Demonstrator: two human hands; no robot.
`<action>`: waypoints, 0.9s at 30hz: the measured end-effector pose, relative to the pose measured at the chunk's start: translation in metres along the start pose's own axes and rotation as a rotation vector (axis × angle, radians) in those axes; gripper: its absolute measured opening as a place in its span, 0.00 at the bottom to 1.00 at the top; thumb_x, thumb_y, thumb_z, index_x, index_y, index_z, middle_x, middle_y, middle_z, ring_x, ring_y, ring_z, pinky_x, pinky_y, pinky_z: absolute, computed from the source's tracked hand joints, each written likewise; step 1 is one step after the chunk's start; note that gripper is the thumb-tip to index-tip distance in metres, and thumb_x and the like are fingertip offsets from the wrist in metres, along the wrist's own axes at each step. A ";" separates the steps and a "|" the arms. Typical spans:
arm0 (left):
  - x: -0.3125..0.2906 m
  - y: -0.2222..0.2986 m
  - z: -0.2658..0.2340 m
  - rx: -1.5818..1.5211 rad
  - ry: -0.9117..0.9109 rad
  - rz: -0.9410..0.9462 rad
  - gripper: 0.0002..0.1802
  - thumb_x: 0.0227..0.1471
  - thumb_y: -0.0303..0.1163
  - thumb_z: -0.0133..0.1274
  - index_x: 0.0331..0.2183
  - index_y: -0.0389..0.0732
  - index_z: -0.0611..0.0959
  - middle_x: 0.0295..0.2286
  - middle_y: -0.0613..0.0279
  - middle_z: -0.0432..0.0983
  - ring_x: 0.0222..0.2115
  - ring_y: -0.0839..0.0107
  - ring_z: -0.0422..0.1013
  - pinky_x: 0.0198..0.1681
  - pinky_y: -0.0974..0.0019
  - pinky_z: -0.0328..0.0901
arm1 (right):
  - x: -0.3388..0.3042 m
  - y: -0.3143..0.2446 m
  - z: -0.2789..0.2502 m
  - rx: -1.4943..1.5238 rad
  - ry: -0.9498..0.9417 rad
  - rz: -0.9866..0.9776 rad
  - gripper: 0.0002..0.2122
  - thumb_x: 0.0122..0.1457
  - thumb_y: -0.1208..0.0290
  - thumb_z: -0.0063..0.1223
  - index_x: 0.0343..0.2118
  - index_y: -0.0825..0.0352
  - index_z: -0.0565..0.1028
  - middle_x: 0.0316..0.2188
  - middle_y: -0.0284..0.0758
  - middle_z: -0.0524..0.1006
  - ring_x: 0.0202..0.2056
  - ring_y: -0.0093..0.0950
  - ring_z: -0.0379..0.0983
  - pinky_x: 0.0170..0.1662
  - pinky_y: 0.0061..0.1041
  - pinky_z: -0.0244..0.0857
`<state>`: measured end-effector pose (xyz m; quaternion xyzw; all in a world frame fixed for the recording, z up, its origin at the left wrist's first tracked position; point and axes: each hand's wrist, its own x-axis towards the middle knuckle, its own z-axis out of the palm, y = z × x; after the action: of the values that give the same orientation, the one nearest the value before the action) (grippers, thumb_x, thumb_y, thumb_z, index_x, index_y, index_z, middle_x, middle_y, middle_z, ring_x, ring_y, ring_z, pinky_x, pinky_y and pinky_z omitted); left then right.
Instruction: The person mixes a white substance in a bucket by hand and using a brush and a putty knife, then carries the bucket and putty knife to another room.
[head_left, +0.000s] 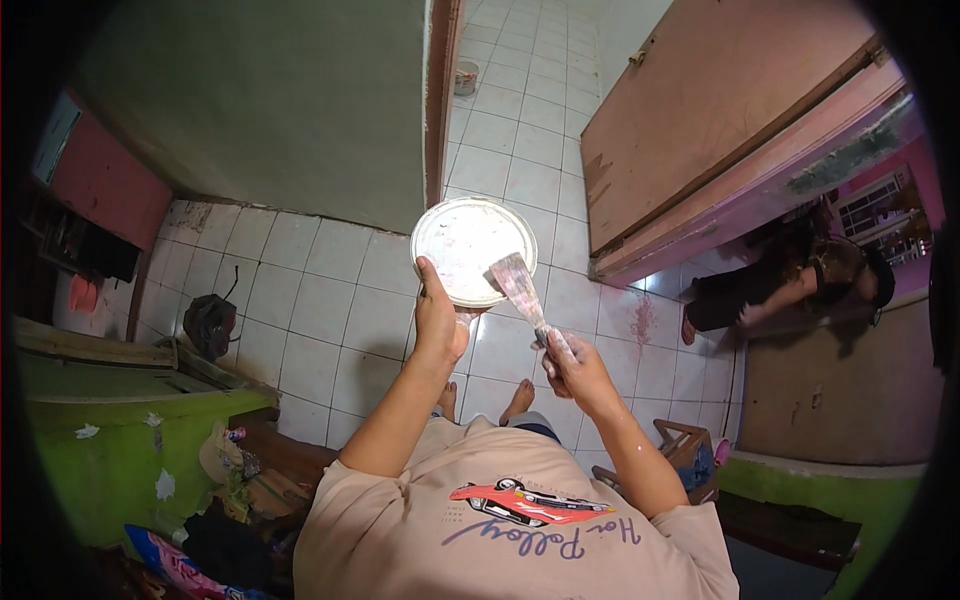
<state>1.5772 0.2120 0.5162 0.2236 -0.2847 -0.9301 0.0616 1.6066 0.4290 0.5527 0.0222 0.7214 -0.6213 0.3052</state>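
My left hand (440,322) grips a round white lid (465,238) by its near left edge, thumb on top and the other fingers underneath. The lid's face is bright and smeared with pale paste and a few pinkish marks. A paint-stained putty knife (517,283) is in my right hand (575,368), its fingers wrapped round the handle. The wide blade points up and left, over the lid's near right edge; whether it touches the surface I cannot tell. Pale residue coats my right fingers.
A grey-green wall (310,110) and brown door frame (440,100) stand ahead. To the right are a wooden door (720,90) and another person (800,285) bending. A small bucket (466,78) is farther off; a dark object (210,325) lies left. A wooden stool (685,440) stands near right.
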 end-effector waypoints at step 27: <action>0.022 0.015 0.007 0.000 0.032 0.017 0.40 0.63 0.62 0.28 0.63 0.41 0.56 0.59 0.51 0.60 0.57 0.55 0.63 0.55 0.47 0.66 | -0.015 -0.004 0.014 -1.056 0.366 -0.682 0.26 0.53 0.80 0.58 0.57 0.55 0.72 0.27 0.36 0.68 0.23 0.33 0.69 0.27 0.32 0.65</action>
<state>1.5540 0.1980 0.5216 0.2361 -0.2855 -0.9259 0.0744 1.6227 0.4202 0.5628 -0.2556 0.9363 -0.2315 -0.0669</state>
